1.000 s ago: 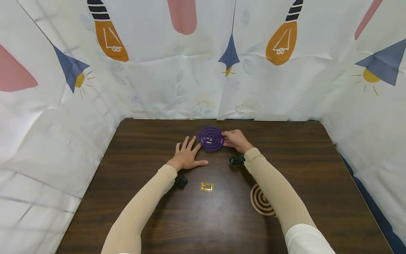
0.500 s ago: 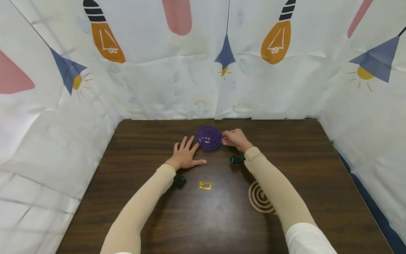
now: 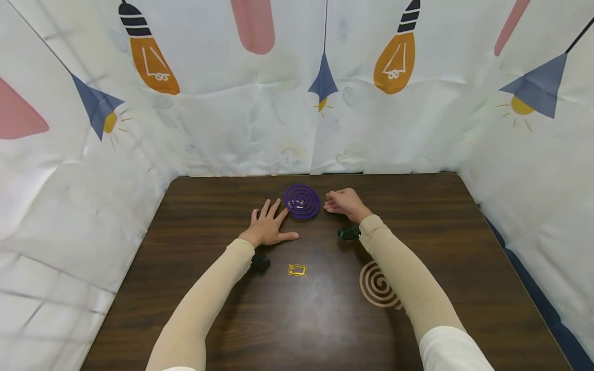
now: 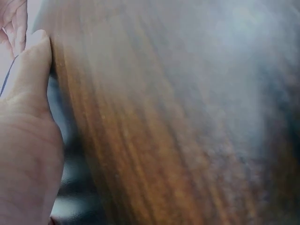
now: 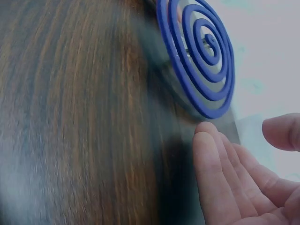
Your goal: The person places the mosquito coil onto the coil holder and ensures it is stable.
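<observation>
We'd pinch the purple coil (image 3: 301,201), likely light and springy, by its rim (image 5: 213,114); left hand (image 3: 269,226) spread, perhaps touching, right hand (image 3: 345,203) parted.

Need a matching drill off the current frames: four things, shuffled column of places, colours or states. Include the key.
Things
1. purple spiral
2. tan spiral
3. small rectangular piece
4. left hand

Place, colour or state (head view)
A. partly hidden by the right sleeve
B. fingers spread
C. between the left hand and the right hand
D. gold-coloured

Pairs: 1-C, 2-A, 3-D, 4-B
</observation>
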`<action>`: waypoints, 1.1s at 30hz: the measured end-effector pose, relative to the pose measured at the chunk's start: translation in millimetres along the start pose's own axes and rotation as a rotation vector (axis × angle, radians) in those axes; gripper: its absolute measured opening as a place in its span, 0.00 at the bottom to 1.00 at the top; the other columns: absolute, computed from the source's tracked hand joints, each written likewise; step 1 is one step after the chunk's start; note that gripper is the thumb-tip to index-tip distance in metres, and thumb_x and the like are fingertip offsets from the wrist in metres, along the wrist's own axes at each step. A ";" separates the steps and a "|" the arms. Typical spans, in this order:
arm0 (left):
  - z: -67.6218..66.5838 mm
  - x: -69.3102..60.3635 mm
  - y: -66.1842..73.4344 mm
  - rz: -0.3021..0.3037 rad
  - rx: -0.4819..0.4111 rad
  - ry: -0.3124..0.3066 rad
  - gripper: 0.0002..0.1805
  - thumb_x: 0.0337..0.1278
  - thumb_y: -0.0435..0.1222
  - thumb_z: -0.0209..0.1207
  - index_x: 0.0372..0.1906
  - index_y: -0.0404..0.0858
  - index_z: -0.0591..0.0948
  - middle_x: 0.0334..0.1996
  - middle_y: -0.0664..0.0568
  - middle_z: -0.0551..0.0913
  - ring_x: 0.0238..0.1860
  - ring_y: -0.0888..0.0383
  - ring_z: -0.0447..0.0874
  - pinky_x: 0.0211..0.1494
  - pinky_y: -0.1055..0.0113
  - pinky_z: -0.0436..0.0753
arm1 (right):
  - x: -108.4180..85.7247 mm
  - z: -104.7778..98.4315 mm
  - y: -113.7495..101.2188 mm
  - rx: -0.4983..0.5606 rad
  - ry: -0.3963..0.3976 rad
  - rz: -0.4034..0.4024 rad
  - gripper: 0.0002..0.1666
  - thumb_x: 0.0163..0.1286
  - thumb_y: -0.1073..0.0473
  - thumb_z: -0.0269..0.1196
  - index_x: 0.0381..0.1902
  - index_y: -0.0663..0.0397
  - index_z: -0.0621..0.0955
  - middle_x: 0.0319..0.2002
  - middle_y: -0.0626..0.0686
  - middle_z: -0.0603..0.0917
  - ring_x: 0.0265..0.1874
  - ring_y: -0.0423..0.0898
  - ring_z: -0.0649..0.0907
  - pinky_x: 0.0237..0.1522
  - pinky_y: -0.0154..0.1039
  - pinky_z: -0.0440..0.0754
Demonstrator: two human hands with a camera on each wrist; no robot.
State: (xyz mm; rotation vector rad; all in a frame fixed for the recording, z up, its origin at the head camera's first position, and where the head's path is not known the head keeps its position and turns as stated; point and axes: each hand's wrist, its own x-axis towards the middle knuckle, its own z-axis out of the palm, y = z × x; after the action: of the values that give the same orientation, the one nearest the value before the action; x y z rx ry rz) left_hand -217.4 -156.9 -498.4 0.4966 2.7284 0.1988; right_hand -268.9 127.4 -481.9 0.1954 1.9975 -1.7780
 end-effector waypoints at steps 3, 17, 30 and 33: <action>-1.7 0.4 -0.3 -0.004 -0.002 -0.011 0.55 0.63 0.75 0.48 0.86 0.54 0.47 0.87 0.46 0.34 0.86 0.39 0.28 0.83 0.31 0.42 | -4.8 -5.7 -2.3 0.002 -0.005 -0.010 0.28 0.82 0.55 0.52 0.69 0.72 0.74 0.63 0.71 0.81 0.42 0.43 0.90 0.51 0.35 0.89; 0.3 1.2 -1.5 -0.008 -0.013 0.023 0.55 0.61 0.75 0.50 0.85 0.54 0.49 0.87 0.46 0.38 0.87 0.38 0.32 0.82 0.31 0.45 | -23.5 -30.4 -1.4 -0.040 0.013 -0.015 0.30 0.81 0.55 0.55 0.70 0.72 0.72 0.62 0.70 0.81 0.48 0.48 0.90 0.55 0.38 0.88; 5.9 -6.1 -1.8 0.006 -0.031 0.090 0.53 0.64 0.74 0.49 0.85 0.52 0.49 0.86 0.44 0.43 0.86 0.37 0.38 0.80 0.29 0.50 | -37.5 -37.5 4.1 -0.093 0.001 -0.044 0.28 0.81 0.54 0.55 0.67 0.73 0.75 0.60 0.70 0.83 0.44 0.45 0.90 0.52 0.37 0.89; 6.2 -10.1 -2.5 0.015 -0.042 0.116 0.52 0.65 0.73 0.50 0.85 0.52 0.50 0.86 0.43 0.46 0.86 0.37 0.41 0.79 0.29 0.52 | -41.4 -40.7 6.1 -0.097 -0.003 -0.040 0.28 0.81 0.54 0.56 0.66 0.72 0.75 0.59 0.69 0.83 0.46 0.47 0.90 0.56 0.41 0.88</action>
State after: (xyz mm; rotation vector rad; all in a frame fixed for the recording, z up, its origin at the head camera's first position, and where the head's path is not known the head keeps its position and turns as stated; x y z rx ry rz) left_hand -207.1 -162.4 -501.4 0.5093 2.8269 0.2964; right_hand -239.5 175.8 -467.4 0.1228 2.0939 -1.6992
